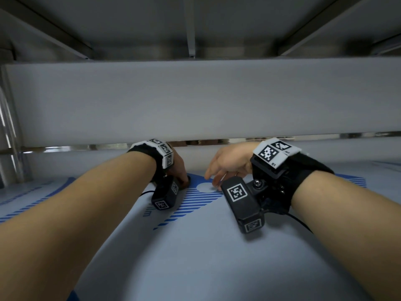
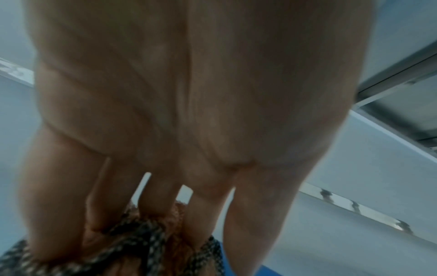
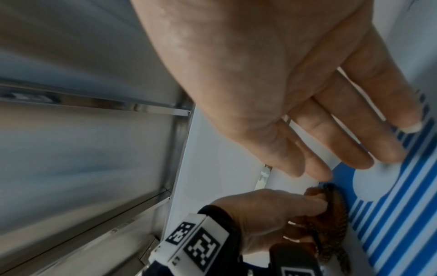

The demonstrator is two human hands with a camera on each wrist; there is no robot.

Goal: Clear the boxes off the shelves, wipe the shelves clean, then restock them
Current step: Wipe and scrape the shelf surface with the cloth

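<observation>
Head view: left hand clutches nubby cloth; right hand loosely spread over smooth box.

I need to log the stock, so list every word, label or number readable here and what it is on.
"ilm": the tail of a blue word printed on the box under the left hand's camera; the rest is hidden.
"R1": seems to read so on the white marker band at the right wrist, too small to be sure.
The black-and-white square codes on both wrist rigs are patterns, not text.
Nothing else legible; the wrist views show only blue stripes.
</observation>
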